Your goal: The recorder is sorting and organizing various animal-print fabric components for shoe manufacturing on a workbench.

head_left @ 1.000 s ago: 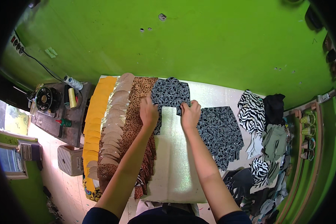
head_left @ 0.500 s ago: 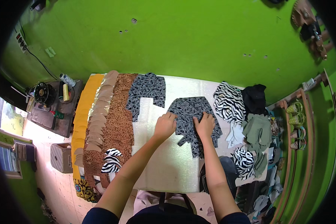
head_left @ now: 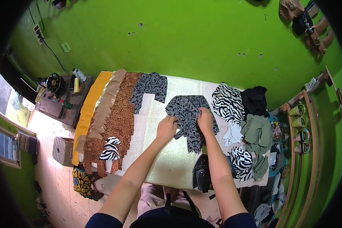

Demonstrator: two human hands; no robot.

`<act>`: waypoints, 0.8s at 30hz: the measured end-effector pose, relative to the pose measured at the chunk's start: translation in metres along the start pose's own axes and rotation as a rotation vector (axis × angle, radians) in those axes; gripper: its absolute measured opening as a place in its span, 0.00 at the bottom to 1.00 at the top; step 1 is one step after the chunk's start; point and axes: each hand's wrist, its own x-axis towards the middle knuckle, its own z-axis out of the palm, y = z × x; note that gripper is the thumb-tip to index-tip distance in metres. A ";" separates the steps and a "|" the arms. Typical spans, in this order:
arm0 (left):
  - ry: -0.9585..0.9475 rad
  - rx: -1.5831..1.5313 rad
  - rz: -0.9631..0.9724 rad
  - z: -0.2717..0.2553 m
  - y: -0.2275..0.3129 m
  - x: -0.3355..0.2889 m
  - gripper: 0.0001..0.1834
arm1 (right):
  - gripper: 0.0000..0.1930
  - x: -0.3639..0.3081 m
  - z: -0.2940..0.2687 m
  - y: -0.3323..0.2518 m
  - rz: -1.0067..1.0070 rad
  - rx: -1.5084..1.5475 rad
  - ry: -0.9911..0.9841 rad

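Note:
A black-and-grey patterned fabric piece [head_left: 188, 104] with a notched lower edge lies on the pale shiny sheet covering the table. At its left edge, my left hand [head_left: 167, 128] has its fingers curled closed on the cloth. My right hand [head_left: 205, 121] pinches the same piece toward its right side, raising a small fold. Another piece of that patterned fabric [head_left: 150, 85] lies flat farther back on the left, overlapping a column of brown leopard-print pieces [head_left: 121, 104]. Part of the held piece is hidden under my hands.
Tan pieces [head_left: 102, 102] and yellow ones [head_left: 89, 102] line the table's left. On the right are zebra-print cloth [head_left: 227, 102], black cloth [head_left: 254, 100] and olive cloth [head_left: 257, 129]. A black item [head_left: 202, 173] sits by my right forearm. A sewing machine [head_left: 55, 83] stands far left.
My right hand's spread fingers have closed into a pinch on the fabric. The piece's lower part has shifted and folded slightly. The whole view has turned a little.

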 end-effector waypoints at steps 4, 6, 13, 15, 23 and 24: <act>0.054 -0.007 -0.004 -0.025 0.013 -0.004 0.15 | 0.07 0.002 -0.024 -0.011 -0.164 0.320 -0.068; 0.183 -0.004 0.049 -0.043 0.019 -0.004 0.24 | 0.05 0.003 -0.045 -0.029 -0.163 0.541 -0.121; 0.354 -0.122 0.079 -0.091 0.015 -0.012 0.25 | 0.08 -0.017 -0.074 -0.054 -0.241 0.697 -0.362; 0.066 -0.236 -0.146 -0.093 0.010 -0.023 0.16 | 0.09 -0.035 -0.067 -0.048 -0.223 0.731 -0.417; -0.050 -0.204 -0.322 -0.071 -0.048 -0.105 0.12 | 0.11 -0.131 -0.027 -0.045 -0.088 0.587 -0.446; -0.093 -0.161 -0.378 -0.066 -0.052 -0.111 0.13 | 0.11 -0.140 -0.022 -0.042 -0.071 0.523 -0.456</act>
